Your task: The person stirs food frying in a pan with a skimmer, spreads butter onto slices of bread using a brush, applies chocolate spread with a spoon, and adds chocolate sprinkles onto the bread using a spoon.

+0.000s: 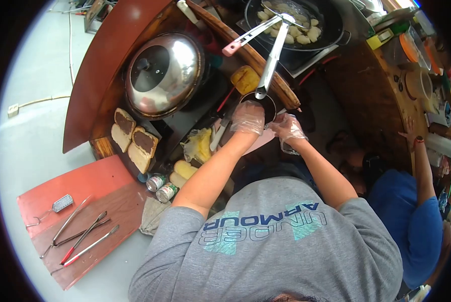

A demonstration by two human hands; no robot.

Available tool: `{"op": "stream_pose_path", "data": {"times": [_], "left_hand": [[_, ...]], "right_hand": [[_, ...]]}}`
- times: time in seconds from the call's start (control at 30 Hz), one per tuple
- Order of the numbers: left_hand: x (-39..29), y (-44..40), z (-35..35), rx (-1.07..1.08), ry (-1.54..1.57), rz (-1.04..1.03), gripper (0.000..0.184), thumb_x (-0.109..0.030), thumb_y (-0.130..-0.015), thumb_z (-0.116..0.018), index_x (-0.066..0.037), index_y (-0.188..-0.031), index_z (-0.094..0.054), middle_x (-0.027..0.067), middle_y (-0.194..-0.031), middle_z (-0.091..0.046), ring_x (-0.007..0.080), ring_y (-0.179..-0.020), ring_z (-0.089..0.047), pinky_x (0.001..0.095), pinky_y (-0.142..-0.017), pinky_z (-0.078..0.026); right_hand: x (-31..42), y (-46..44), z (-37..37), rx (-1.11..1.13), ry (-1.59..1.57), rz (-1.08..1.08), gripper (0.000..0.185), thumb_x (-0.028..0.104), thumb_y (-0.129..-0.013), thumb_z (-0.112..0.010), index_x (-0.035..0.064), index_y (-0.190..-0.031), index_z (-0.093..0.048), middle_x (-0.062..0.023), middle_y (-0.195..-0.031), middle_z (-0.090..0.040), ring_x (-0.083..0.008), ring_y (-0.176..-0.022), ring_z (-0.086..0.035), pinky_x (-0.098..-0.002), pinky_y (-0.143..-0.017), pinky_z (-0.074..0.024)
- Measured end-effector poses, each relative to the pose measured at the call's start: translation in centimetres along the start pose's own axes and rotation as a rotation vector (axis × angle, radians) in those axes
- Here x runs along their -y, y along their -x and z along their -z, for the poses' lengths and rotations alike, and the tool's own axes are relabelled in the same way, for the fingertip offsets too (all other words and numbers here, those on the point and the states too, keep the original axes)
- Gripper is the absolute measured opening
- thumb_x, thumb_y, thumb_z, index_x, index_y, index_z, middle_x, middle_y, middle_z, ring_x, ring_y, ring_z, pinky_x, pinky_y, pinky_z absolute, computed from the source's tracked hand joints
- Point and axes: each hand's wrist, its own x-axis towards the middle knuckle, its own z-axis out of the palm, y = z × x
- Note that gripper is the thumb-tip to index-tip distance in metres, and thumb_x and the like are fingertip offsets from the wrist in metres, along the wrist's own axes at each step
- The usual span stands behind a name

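My left hand (248, 119), in a clear plastic glove, reaches over the near rim of a dark round pot (269, 103). Its fingers curl down out of sight inside the rim, so I cannot see what they touch. Just to the right, my right hand (288, 127), gloved the same way, has its fingers drawn together beside the pot's edge; whatever they pinch is too small to name. Below both hands lies a pale pink flat piece (260, 141). A light-handled utensil (218, 135) rests left of my left wrist.
A wok of pale pieces (306, 35) stands ahead, with a metal-handled strainer (274, 60) across it. Left are a domed lid (164, 70), bread slices with dark spread (144, 142), cans (166, 192) and tongs (87, 236). A co-worker's hand (410, 132) rests on the right-hand counter.
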Motion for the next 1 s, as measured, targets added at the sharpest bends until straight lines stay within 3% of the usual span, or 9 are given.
{"op": "stream_pose_path", "data": {"times": [0.13, 0.2, 0.4, 0.53, 0.73, 0.8, 0.87, 0.97, 1.0], "left_hand": [[-0.4, 0.7, -2.4, -0.022, 0.185, 0.125, 0.016, -0.015, -0.083, -0.062, -0.006, -0.083, -0.075, 0.0153, -0.086, -0.074, 0.0372, -0.088, -0.072, 0.0476, -0.078, -0.055], [-0.8, 0.6, -0.4, 0.089, 0.186, 0.202, 0.015, -0.018, -0.084, -0.065, -0.010, -0.082, -0.077, 0.0146, -0.091, -0.076, 0.0350, -0.092, -0.073, 0.0469, -0.082, -0.057], [0.7, 3.6, 3.8, -0.117, 0.479, 0.403, 0.017, -0.017, -0.083, -0.066, -0.010, -0.091, -0.080, 0.0168, -0.092, -0.075, 0.0370, -0.096, -0.071, 0.0474, -0.085, -0.055], [2.0, 6.0, 4.7, -0.088, 0.753, 0.600, 0.018, -0.021, -0.084, -0.074, -0.012, -0.098, -0.081, 0.0189, -0.099, -0.076, 0.0365, -0.100, -0.071, 0.0461, -0.090, -0.055], [5.7, 12.8, 6.0, -0.124, 1.145, 0.749, 0.018, -0.016, -0.086, -0.076, -0.005, -0.100, -0.079, 0.0120, -0.088, -0.078, 0.0197, -0.081, -0.075, 0.0333, -0.077, -0.056], [8.9, 17.3, 8.5, -0.322, 0.950, 0.616, 0.018, -0.015, -0.086, -0.076, -0.004, -0.100, -0.079, 0.0107, -0.086, -0.078, 0.0223, -0.080, -0.075, 0.0342, -0.078, -0.057], [12.9, 22.4, 11.2, -0.357, 0.943, 0.759, 0.020, -0.012, -0.088, -0.076, -0.002, -0.106, -0.078, 0.0111, -0.101, -0.078, 0.0202, -0.090, -0.073, 0.0333, -0.086, -0.057], [20.2, 29.1, 13.4, -0.484, 0.791, 1.142, 0.021, -0.012, -0.090, -0.077, -0.003, -0.109, -0.077, 0.0063, -0.102, -0.078, 0.0140, -0.091, -0.071, 0.0301, -0.085, -0.055], [23.1, 30.6, 12.6, -0.642, 0.803, 1.213, 0.021, -0.016, -0.088, -0.077, -0.007, -0.107, -0.079, 0.0094, -0.098, -0.079, 0.0177, -0.087, -0.074, 0.0327, -0.083, -0.056]], "right_hand": [[-1.6, -1.0, -0.4, 0.060, 0.048, 0.022, 0.041, 0.036, -0.080, -0.082, -0.0014, -0.094, -0.074, -0.0187, -0.087, -0.074, -0.0296, -0.086, -0.072, -0.0413, -0.081, -0.0542], [-1.1, -1.2, -0.3, 0.108, 0.030, 0.036, 0.033, 0.029, -0.086, -0.080, -0.0010, -0.092, -0.070, -0.0102, -0.080, -0.070, -0.0187, -0.071, -0.067, -0.0355, -0.067, -0.0538], [-0.1, -0.8, 0.9, 0.159, 0.096, 0.031, 0.040, 0.036, -0.087, -0.080, -0.0015, -0.096, -0.073, -0.0130, -0.086, -0.071, -0.0230, -0.081, -0.068, -0.0396, -0.075, -0.0527], [1.1, -0.5, 1.4, 0.159, 0.205, 0.023, 0.048, 0.045, -0.085, -0.080, -0.0015, -0.095, -0.076, -0.0150, -0.088, -0.072, -0.0245, -0.082, -0.068, -0.0405, -0.077, -0.0524], [-4.8, -1.9, 1.5, 0.146, 0.190, 0.078, 0.042, 0.043, -0.088, -0.081, 0.0045, -0.101, -0.069, -0.0015, -0.080, -0.066, -0.0104, -0.071, -0.059, -0.0295, -0.064, -0.0485], [-7.7, -2.8, 2.1, 0.165, 0.172, 0.060, 0.042, 0.042, -0.088, -0.082, 0.0041, -0.100, -0.069, -0.0011, -0.080, -0.066, -0.0102, -0.069, -0.059, -0.0284, -0.063, -0.0488], [-6.2, -1.6, 2.7, 0.214, 0.149, -0.040, 0.040, 0.039, -0.086, -0.084, 0.0041, -0.099, -0.069, -0.0002, -0.079, -0.067, -0.0093, -0.067, -0.059, -0.0270, -0.062, -0.0488], [-4.2, 0.1, 3.1, 0.247, 0.281, -0.139, 0.035, 0.037, -0.085, -0.084, 0.0060, -0.089, -0.068, 0.0001, -0.072, -0.064, -0.0109, -0.061, -0.056, -0.0289, -0.058, -0.0460], [-5.9, -0.4, 3.2, 0.215, 0.523, -0.070, 0.052, 0.053, -0.084, -0.075, 0.0023, -0.093, -0.078, -0.0165, -0.089, -0.075, -0.0311, -0.091, -0.073, -0.0423, -0.082, -0.0547]]}}
